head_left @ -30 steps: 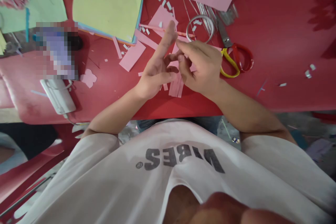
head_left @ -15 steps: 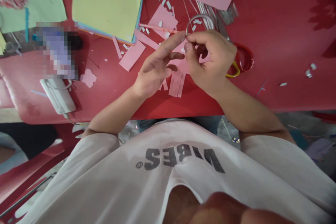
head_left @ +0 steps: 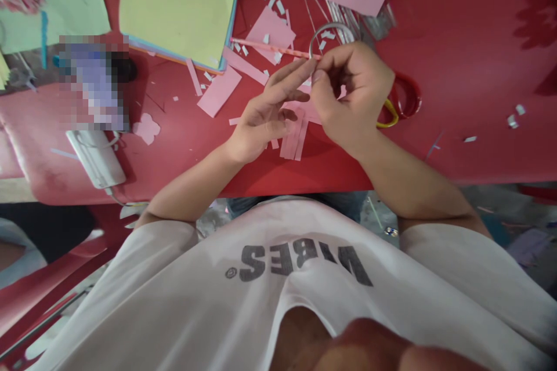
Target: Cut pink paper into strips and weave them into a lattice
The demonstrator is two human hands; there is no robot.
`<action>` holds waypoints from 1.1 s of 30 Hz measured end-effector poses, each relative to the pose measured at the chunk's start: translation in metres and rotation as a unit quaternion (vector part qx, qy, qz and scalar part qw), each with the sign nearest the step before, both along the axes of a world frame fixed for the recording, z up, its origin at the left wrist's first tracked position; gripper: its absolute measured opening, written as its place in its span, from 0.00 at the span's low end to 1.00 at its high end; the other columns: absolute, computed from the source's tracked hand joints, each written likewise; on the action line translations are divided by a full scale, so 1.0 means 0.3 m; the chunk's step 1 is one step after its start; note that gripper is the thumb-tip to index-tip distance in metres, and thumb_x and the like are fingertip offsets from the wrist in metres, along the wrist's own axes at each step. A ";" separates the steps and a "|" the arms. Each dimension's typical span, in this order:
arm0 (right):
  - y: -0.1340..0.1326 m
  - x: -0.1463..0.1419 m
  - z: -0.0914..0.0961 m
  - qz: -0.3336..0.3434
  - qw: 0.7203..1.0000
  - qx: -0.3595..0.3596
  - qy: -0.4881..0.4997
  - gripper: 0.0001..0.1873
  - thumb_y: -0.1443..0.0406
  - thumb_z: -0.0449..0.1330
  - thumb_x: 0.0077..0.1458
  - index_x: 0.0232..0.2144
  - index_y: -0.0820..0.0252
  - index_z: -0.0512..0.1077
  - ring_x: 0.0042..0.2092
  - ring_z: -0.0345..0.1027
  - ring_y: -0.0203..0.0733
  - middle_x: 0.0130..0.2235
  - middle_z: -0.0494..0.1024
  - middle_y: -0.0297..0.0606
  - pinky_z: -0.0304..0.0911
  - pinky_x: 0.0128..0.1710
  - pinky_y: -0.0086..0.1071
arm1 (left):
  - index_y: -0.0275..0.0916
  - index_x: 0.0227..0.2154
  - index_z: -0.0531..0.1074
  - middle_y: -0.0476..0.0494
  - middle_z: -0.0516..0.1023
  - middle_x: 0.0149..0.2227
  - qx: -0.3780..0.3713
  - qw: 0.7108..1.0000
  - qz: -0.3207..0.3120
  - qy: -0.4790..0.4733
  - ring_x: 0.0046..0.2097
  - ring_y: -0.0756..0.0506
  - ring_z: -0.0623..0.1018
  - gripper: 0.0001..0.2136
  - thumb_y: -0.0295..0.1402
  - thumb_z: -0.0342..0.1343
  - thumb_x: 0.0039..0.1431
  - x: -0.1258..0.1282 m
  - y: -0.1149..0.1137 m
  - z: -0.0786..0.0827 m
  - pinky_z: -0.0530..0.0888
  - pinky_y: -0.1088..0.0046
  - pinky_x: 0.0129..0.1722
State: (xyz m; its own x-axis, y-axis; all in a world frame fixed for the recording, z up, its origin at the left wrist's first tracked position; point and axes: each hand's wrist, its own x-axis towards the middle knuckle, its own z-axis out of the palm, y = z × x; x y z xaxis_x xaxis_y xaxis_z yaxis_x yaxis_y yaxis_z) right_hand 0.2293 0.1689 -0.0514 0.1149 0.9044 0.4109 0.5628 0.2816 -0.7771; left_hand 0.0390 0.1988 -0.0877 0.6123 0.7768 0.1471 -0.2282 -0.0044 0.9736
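Both hands have drawn closer, the right hand [head_left: 354, 93] now pinched narrow on something too small to tell at the tip of a pink strip [head_left: 274, 49], the left hand [head_left: 261, 122] spread wide at its nine o'clock, a silver ring [head_left: 331, 32] at twelve.

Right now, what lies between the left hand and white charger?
Head view: a pink flower cutout and a pink strip lie on the red tabletop between left hand and charger.

One left hand [head_left: 265, 119] and one right hand [head_left: 352, 95] over a red table [head_left: 456, 98]; right of the hands, one pair of scissors [head_left: 407, 95]; left of them, one pink paper flower [head_left: 147, 129] and one white device [head_left: 96, 159].
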 end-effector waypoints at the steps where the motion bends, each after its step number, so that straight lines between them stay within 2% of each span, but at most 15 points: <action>1: 0.002 -0.001 -0.007 -0.007 1.000 0.001 0.000 0.06 0.56 0.59 0.69 0.38 0.47 0.69 0.34 0.71 0.47 0.34 0.78 0.37 0.71 0.35 0.45 | 0.66 0.67 0.70 0.57 0.62 0.74 0.005 1.000 -0.003 0.001 0.66 0.30 0.76 0.41 0.63 0.68 0.48 0.002 0.001 -0.002 0.84 0.55 0.51; 4: 0.007 -0.005 -0.015 -0.027 0.999 0.018 0.001 0.07 0.55 0.57 0.68 0.37 0.46 0.67 0.31 0.68 0.46 0.31 0.74 0.35 0.69 0.32 0.45 | 0.66 0.68 0.68 0.56 0.61 0.75 0.018 1.000 -0.019 -0.001 0.65 0.30 0.76 0.42 0.63 0.69 0.48 0.008 0.001 -0.006 0.84 0.53 0.51; 8: 0.014 -0.012 -0.004 -0.017 0.997 0.061 0.031 0.06 0.57 0.54 0.66 0.34 0.46 0.63 0.27 0.62 0.45 0.29 0.68 0.34 0.62 0.27 0.44 | 0.64 0.67 0.70 0.56 0.60 0.76 -0.004 1.000 -0.019 0.006 0.67 0.30 0.75 0.37 0.62 0.66 0.55 0.008 -0.007 -0.001 0.84 0.54 0.52; 10: 0.015 -0.014 0.002 -0.012 0.996 0.079 0.036 0.05 0.58 0.53 0.64 0.34 0.46 0.62 0.26 0.60 0.45 0.28 0.67 0.33 0.60 0.27 0.44 | 0.64 0.67 0.70 0.56 0.60 0.76 -0.001 1.000 -0.016 0.004 0.68 0.29 0.74 0.37 0.63 0.66 0.55 0.005 -0.010 -0.002 0.84 0.54 0.52; 14: 0.008 -0.014 0.003 -0.021 0.998 0.054 0.006 0.06 0.57 0.51 0.65 0.34 0.46 0.60 0.28 0.61 0.48 0.29 0.67 0.35 0.62 0.29 0.46 | 0.65 0.67 0.70 0.57 0.59 0.76 0.019 1.000 -0.017 0.001 0.66 0.29 0.76 0.40 0.64 0.69 0.50 0.004 -0.008 -0.011 0.85 0.54 0.50; 19: -0.002 -0.009 -0.003 -0.021 0.999 0.043 -0.016 0.09 0.55 0.50 0.68 0.34 0.46 0.59 0.31 0.65 0.48 0.30 0.67 0.35 0.66 0.32 0.47 | 0.65 0.67 0.69 0.57 0.59 0.76 0.038 0.999 -0.004 0.015 0.65 0.30 0.76 0.37 0.64 0.66 0.55 0.002 -0.011 -0.012 0.85 0.53 0.53; 23: -0.004 -0.006 -0.003 -0.019 0.999 0.042 -0.002 0.14 0.50 0.51 0.70 0.33 0.47 0.61 0.32 0.68 0.48 0.30 0.68 0.35 0.68 0.32 0.46 | 0.66 0.70 0.65 0.55 0.57 0.76 0.101 0.994 0.013 0.045 0.63 0.33 0.77 0.41 0.65 0.66 0.54 -0.002 -0.020 0.003 0.84 0.59 0.49; 26: -0.005 -0.004 -0.002 0.004 0.998 0.030 0.047 0.17 0.49 0.55 0.70 0.32 0.48 0.63 0.32 0.69 0.46 0.30 0.68 0.34 0.70 0.33 0.44 | 0.64 0.73 0.60 0.52 0.51 0.78 0.170 0.981 0.033 0.090 0.63 0.34 0.77 0.41 0.65 0.60 0.60 -0.003 -0.030 0.023 0.83 0.60 0.48; 30: -0.007 -0.002 -0.006 0.030 0.994 -0.012 0.105 0.16 0.50 0.61 0.69 0.33 0.49 0.66 0.35 0.71 0.45 0.31 0.70 0.33 0.73 0.36 0.43 | 0.60 0.75 0.56 0.47 0.46 0.80 0.290 0.941 0.090 0.149 0.69 0.31 0.70 0.36 0.62 0.51 0.69 -0.002 -0.033 0.036 0.79 0.53 0.60; 33: -0.009 -0.005 -0.009 0.050 0.988 -0.042 0.139 0.16 0.50 0.63 0.69 0.32 0.49 0.66 0.36 0.72 0.45 0.32 0.72 0.34 0.74 0.37 0.42 | 0.58 0.76 0.53 0.43 0.51 0.78 0.307 0.928 0.142 0.156 0.71 0.30 0.69 0.36 0.59 0.52 0.71 -0.009 -0.020 0.029 0.78 0.52 0.62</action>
